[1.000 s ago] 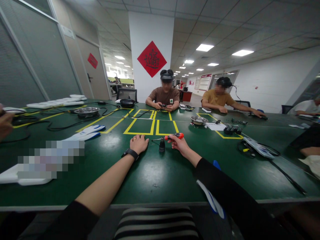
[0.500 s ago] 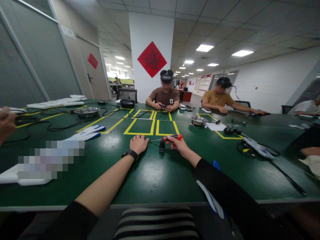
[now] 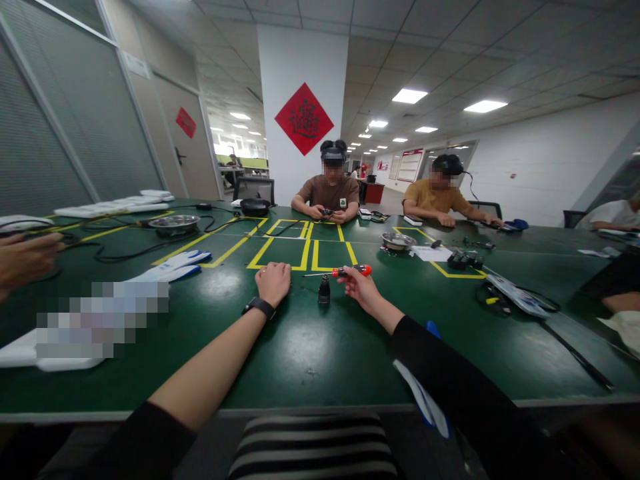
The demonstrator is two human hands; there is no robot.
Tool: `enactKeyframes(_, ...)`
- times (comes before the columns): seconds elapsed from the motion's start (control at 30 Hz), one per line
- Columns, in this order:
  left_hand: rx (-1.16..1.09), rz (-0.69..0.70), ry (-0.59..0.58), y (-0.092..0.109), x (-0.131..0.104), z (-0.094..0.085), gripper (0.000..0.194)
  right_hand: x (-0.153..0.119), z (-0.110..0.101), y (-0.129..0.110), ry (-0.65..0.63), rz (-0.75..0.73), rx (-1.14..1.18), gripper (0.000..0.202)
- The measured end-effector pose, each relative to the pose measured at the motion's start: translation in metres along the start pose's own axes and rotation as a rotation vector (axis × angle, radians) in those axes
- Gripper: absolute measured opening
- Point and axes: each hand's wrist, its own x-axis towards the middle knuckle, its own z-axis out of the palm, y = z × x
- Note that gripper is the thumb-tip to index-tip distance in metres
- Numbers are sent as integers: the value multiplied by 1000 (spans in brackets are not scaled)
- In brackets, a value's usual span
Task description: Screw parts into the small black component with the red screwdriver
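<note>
- Clock readings take the upright, tapering black cylinder (image 3: 324, 292) as the dial's centre, with twelve o'clock straight across the dark green table (image 3: 300, 373); the cylinder stands between the hands.
- The right hand (image 3: 361, 288), at three o'clock, pinches a screwdriver with a red-and-black handle (image 3: 343, 272); its thin metal shaft points to nine o'clock, level with the cylinder's top. Whether they touch cannot be told.
- The left hand (image 3: 273, 281), near ten o'clock, lies palm down with fingers loosely bent and together, well short of the cylinder; anything beneath its palm is hidden.
- Yellow tape outlines (image 3: 306, 255) mark the table at twelve o'clock.
- Toward two o'clock sit a shiny round metal bowl (image 3: 399, 247), flat white paper (image 3: 431, 253) and a cluster of short black cylinders (image 3: 465, 260).
- At three o'clock, well apart, a pale flat packet (image 3: 517, 295) lies over coiled black cable.
- Between four and five, a white-and-blue glove (image 3: 423, 397) hangs over the near edge, beside the right sleeve.
- White-and-blue gloves (image 3: 175, 267) lie near nine, partly blurred.
- A wide metal bowl (image 3: 174, 230) rests at ten, black cable around it.
- A co-worker's hand (image 3: 30, 260) reaches in beyond the gloves.
</note>
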Motion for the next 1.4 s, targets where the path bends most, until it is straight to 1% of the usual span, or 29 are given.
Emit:
enactKeyframes(0.07,-109,7,14,1,2,-1,43,0,0,-1,-2,-13,41,25)
enactKeyframes(0.2,-332,66,-77,6,2,-1,53,-2,2,-4,-24,-61,107,23)
enactKeyframes(0.33,-465,139,-53,8,1,-1,54,-5,5,-7,-51,-78,134,23)
enactKeyframes(0.47,-454,205,-63,8,2,-1,49,-7,7,-8,-82,-86,143,25)
enactKeyframes(0.57,-427,225,-25,8,3,-1,48,-8,7,-9,-84,-104,149,25)
enactKeyframes(0.7,-441,198,31,5,3,-2,51,-9,6,-12,-44,-207,147,27)
enactKeyframes(0.8,-434,167,45,3,3,-2,53,-10,5,-16,-14,-266,133,29)
enactKeyframes(0.9,-386,116,47,4,2,0,49,-10,5,-18,-31,-262,149,27)
enactKeyframes(1.03,-358,74,18,6,0,2,40,-12,5,-16,-100,-232,157,26)
enactKeyframes(1.13,-360,119,-3,6,0,2,39,-12,5,-15,-130,-213,165,25)
enactKeyframes(1.3,-473,259,-111,8,-2,4,42,-11,4,-15,-178,-175,211,26)
enactKeyframes(1.4,-533,313,-121,9,-3,5,41,-11,4,-14,-193,-168,218,26)
